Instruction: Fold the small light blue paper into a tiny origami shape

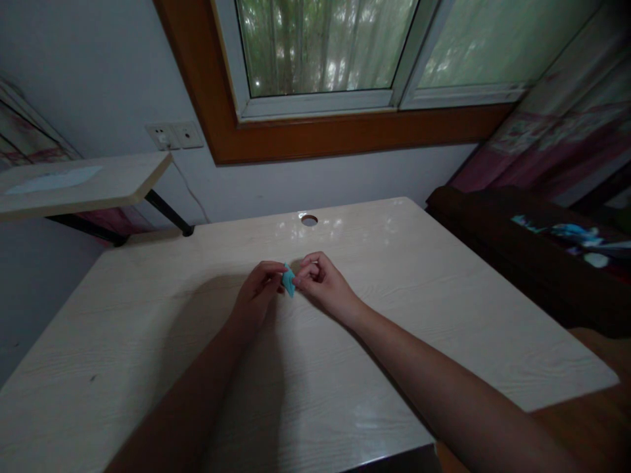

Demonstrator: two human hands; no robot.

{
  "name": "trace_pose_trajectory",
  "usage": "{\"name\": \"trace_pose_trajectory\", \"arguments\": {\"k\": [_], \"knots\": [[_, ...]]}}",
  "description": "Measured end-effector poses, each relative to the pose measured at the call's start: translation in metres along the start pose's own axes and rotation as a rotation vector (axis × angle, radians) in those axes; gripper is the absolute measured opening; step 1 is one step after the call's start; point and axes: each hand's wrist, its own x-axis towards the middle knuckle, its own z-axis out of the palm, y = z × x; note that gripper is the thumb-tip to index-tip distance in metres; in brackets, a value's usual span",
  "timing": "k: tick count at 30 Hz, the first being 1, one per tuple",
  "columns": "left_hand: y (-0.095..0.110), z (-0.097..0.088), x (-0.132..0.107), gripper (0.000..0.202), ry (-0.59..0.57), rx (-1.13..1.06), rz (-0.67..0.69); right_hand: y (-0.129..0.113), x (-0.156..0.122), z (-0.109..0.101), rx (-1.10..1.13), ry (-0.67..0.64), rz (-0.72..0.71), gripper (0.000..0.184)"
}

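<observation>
Shelf: far left, the pale shelf (113, 180) stands over the back corner of the worktop (468, 315), its front leg well apart from the fingers, so elbows have room!
Left hand: here it is, the left hand (259, 286), thumb and fingers pinching the near side of the little blue-green piece; a light, steady pinch looks best, since squeezing hard could crumple something this small.
Blue-green piece: centre stage, the blue-green piece (288, 280), folded paper by the look of it, sits between both sets of fingertips, pointed at the bottom; whether that point touches the worktop, I can't tell. Resting it there would probably steady it.
Right hand: and the right hand (323, 279), thumb and forefinger gripping the right edge, other fingers curled away nicely; working from the tips should give finer control and leave the edges in sight.
Hole: just beyond the right hand, the round hole (309, 221) in the worktop; best keep a piece this tiny on the near side.
</observation>
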Motion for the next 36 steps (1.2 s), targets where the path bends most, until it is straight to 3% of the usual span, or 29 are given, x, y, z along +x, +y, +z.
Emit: {"name": "trace_pose_trajectory", "arguments": {"k": [8, 15, 20, 27, 36], "knots": [[0.000, -0.002, 0.000, 0.013, -0.065, 0.083, 0.002, -0.002, -0.001, 0.001, 0.031, -0.004, -0.013, 0.037], [-0.006, -0.004, 0.002, 0.008, -0.007, 0.163, 0.044, -0.005, -0.001, -0.001, -0.028, 0.075, -0.049, 0.030], [-0.010, -0.008, 0.002, 0.008, 0.047, 0.191, 0.084, -0.010, -0.004, 0.002, -0.134, 0.043, -0.066, 0.018], [-0.008, -0.007, 0.002, 0.009, 0.046, 0.181, 0.110, -0.016, -0.005, 0.001, -0.372, -0.017, -0.276, 0.007], [-0.006, -0.005, -0.001, 0.015, 0.015, 0.159, 0.110, -0.021, -0.006, -0.001, -0.475, -0.006, -0.339, 0.008]]}}
